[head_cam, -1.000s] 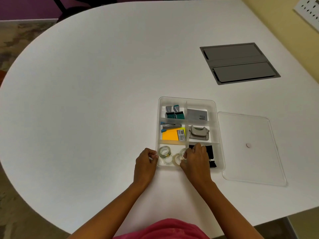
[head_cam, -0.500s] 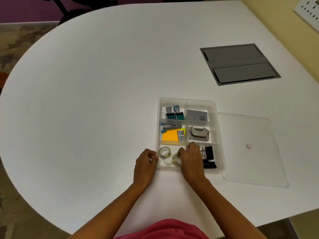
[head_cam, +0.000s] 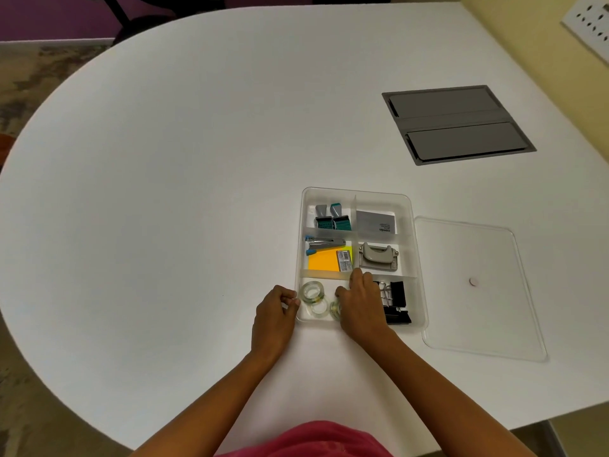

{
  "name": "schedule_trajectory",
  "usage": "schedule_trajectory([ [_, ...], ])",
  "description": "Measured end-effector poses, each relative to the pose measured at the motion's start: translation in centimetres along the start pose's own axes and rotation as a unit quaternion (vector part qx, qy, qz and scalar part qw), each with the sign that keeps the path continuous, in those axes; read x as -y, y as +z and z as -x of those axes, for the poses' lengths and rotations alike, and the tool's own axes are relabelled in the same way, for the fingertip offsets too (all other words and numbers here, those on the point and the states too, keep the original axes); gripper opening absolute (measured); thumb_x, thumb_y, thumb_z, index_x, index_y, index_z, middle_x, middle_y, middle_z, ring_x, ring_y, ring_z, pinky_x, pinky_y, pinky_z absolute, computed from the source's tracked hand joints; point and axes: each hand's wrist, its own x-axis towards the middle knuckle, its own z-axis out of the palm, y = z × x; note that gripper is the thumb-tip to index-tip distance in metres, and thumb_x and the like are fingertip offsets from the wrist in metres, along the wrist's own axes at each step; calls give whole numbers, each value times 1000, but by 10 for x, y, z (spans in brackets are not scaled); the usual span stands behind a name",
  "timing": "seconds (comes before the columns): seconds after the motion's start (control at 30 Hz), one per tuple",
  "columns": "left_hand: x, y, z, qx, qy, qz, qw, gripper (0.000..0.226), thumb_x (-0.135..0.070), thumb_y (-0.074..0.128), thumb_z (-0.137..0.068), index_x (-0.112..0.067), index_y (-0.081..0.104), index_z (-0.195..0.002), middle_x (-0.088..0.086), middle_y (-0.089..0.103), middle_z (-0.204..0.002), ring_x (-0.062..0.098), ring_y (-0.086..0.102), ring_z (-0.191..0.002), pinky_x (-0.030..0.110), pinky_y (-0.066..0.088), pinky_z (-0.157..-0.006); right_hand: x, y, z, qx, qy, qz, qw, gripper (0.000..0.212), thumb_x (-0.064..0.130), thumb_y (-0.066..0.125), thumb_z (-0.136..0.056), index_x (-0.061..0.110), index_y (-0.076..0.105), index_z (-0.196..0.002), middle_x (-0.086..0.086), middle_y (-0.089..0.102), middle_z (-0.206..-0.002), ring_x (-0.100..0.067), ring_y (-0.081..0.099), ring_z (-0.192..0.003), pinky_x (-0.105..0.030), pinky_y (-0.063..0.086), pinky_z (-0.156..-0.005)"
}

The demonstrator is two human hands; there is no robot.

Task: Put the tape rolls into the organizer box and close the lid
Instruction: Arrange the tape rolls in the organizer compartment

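A clear plastic organizer box (head_cam: 416, 258) lies open on the white table. In its near left compartment lie clear tape rolls: one (head_cam: 312, 290) at the back, one (head_cam: 319, 308) in front of it, and a third (head_cam: 335, 309) under my right hand (head_cam: 361, 301). My right hand reaches into that compartment, fingers curled on the third roll. My left hand (head_cam: 275, 313) rests curled against the box's near left corner. The clear lid (head_cam: 474, 288) lies flat on the table, right of the box.
Other compartments hold stamps (head_cam: 331, 217), a grey card box (head_cam: 375, 222), a stapler (head_cam: 324, 243), orange sticky notes (head_cam: 324, 263), a hole punch (head_cam: 378, 257) and black binder clips (head_cam: 395, 301). A grey cable hatch (head_cam: 456, 123) is set in the table at the far right.
My right hand has shifted left, from over the divider and binder clips to the tape compartment, uncovering the clips. My left hand has stayed at the corner.
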Motion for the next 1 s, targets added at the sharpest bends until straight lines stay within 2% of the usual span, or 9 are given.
schedule_trajectory([
  [0.17, 0, -1, 0, 4, -2, -3, 1000, 13, -22, 60, -88, -14, 62, -98, 1, 66, -95, 19, 61, -87, 37, 53, -80, 3, -2, -7, -21, -20, 4, 1000, 33, 14, 93, -36, 13, 73, -61, -17, 67, -92, -32, 60, -82, -34, 50, -63],
  [0.3, 0, -2, 1, 5, -4, -2, 1000, 13, -23, 60, -88, -14, 62, -99, 2, 66, -95, 18, 61, -86, 36, 52, -80, 0, -6, -10, -38, -13, -5, 999, 33, 3, 92, -26, 2, 66, -46, -21, 68, -84, -34, 62, -74, -34, 50, -57],
  [0.5, -1, -2, 1, 6, -8, -6, 1000, 13, -25, 60, -88, -16, 62, -98, 0, 66, -95, 19, 62, -85, 38, 53, -80, -2, -4, -10, -31, -10, 10, 999, 35, 4, 92, -24, 1, 63, -43, -20, 67, -78, -34, 62, -70, -35, 49, -53],
  [0.57, -1, -2, 1, 9, -9, -7, 1000, 13, -25, 59, -89, -17, 61, -98, 0, 66, -95, 18, 62, -85, 38, 53, -80, 0, -5, -7, -34, -3, 8, 999, 36, 6, 93, -26, 2, 65, -47, -20, 67, -78, -33, 62, -72, -34, 50, -56],
  [0.63, -2, -3, 1, 10, -10, -9, 1000, 12, -25, 59, -89, -17, 61, -98, -1, 65, -95, 18, 62, -85, 36, 53, -80, 5, -7, -5, -42, 0, -2, 999, 36, 7, 92, -33, 2, 68, -60, -19, 67, -80, -33, 62, -75, -36, 52, -60],
  [0.7, -2, -2, 1, 7, -9, -12, 1000, 12, -25, 59, -89, -17, 61, -98, -2, 65, -95, 16, 62, -85, 36, 52, -79, 11, -10, -5, -66, -20, -20, 997, 37, 4, 89, -43, 4, 70, -75, -18, 66, -83, -33, 61, -77, -36, 51, -62],
  [0.77, -1, -2, 2, 6, -8, -18, 1000, 11, -25, 58, -89, -18, 60, -97, -2, 64, -95, 17, 62, -84, 36, 53, -80, 19, -11, -6, -84, -58, -41, 994, 39, 1, 86, -46, 9, 70, -80, -14, 63, -79, -30, 59, -75, -34, 49, -59],
  [1.0, -4, -2, 2, 14, -13, -37, 999, 6, -27, 58, -89, -24, 55, -93, -6, 61, -92, 18, 63, -85, 36, 53, -81, 32, -8, 0, -39, -69, -17, 997, 34, 9, 91, -31, 14, 67, -54, -11, 60, -72, -28, 59, -68, -29, 44, -51],
])
